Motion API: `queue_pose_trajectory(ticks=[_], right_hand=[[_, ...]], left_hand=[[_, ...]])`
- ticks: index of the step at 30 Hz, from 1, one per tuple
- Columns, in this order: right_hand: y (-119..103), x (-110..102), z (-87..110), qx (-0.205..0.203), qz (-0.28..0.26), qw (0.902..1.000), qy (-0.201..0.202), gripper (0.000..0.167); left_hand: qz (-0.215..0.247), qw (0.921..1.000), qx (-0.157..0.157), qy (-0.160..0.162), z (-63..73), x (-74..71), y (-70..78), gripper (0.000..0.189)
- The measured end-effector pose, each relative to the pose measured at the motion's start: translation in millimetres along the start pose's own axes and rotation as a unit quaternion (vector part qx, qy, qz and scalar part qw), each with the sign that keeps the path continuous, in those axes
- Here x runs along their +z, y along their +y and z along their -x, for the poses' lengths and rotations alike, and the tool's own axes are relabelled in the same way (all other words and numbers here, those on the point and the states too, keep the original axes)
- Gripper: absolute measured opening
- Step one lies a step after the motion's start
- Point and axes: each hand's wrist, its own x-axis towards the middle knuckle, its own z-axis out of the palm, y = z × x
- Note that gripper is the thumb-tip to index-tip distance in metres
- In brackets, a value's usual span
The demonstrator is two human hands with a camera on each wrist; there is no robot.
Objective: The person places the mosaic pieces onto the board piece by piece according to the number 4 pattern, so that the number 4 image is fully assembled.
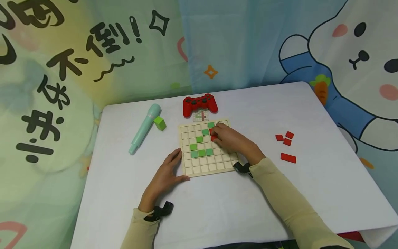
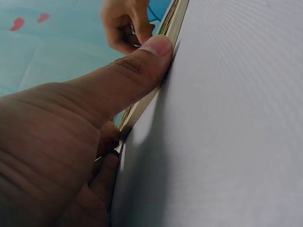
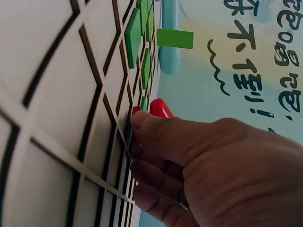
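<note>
A pale wooden grid board (image 1: 212, 168) lies on the white table, with several green tiles (image 1: 199, 139) set in its squares. My left hand (image 1: 164, 176) rests against the board's left side, its fingers along that edge and its thumb at the near corner. Over the right part of the board, my right hand (image 1: 233, 139) pinches a red tile (image 1: 213, 137) close to the grid. In the right wrist view the thumb covers most of that red tile (image 3: 136, 109), and the other fingers curl beneath the thumb.
Beyond the board sit a red game controller (image 1: 200, 103) and a small printed grid card (image 1: 200, 116). At the left are a teal microphone-shaped stick (image 1: 144, 129) and a green cube (image 1: 160, 123). Several small red tiles (image 1: 287, 142) and a longer red piece (image 1: 288, 158) lie at the right.
</note>
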Motion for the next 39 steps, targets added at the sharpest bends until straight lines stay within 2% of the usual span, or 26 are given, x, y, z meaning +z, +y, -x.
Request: queue_pose_trajectory(ticks=[4, 10, 13, 16, 19, 21, 24, 26, 29, 34, 39], right_hand=[[1.7, 2.2, 0.2, 0.002, -0.003, 1.0, -0.001, 0.023], [3.3, 1.9, 1.5, -0.006, -0.025, 0.9996, 0.013, 0.023], [6.3, -3.3, 15.1, 0.005, -0.038, 0.9986, 0.036, 0.027], [14.5, -16.2, 44.0, 0.037, -0.063, 0.9934, 0.088, 0.027], [35.4, -33.0, 87.0, 0.082, -0.084, 0.9776, 0.175, 0.024], [56.9, -40.7, 118.4, 0.121, -0.094, 0.96, 0.235, 0.022], [87.6, -45.5, 164.5, 0.218, -0.104, 0.9294, 0.279, 0.025], [103.8, -43.9, 181.5, 0.271, -0.117, 0.9143, 0.277, 0.028], [119.9, -40.4, 195.6, 0.324, -0.122, 0.9059, 0.244, 0.034], [132.4, -34.5, 197.8, 0.323, -0.123, 0.9199, 0.186, 0.042], [139.2, -32.2, 199.3, 0.312, -0.104, 0.93, 0.164, 0.041]], left_hand=[[-0.002, 0.9999, -0.003, -0.01, -0.3, 0.2, 1.3, 0.11], [-0.006, 1.0, 0.0, -0.004, 1.0, 1.0, 1.2, 0.11], [-0.009, 1.0, -0.005, -0.001, 3.1, 2.7, 3.4, 0.111], [-0.012, 0.9999, -0.01, 0.003, 6.5, 3.9, 4.9, 0.112], [-0.012, 0.9999, -0.005, 0.005, 7.2, 5.0, 6.6, 0.112], [-0.014, 0.9999, 0.001, 0.006, 6.4, 5.8, 7.7, 0.111], [-0.015, 0.9999, 0.008, 0.002, 3.3, 7.2, 10.4, 0.111], [-0.016, 0.9999, 0.004, 0.004, 6.0, 5.4, 8.8, 0.111], [-0.018, 0.9998, 0.0, 0.004, 8.2, 3.9, 6.8, 0.11], [-0.02, 0.9998, -0.006, 0.007, 7.7, 4.1, 6.4, 0.11], [-0.014, 0.9999, -0.006, 0.0, 4.4, 6.7, 8.9, 0.111]])
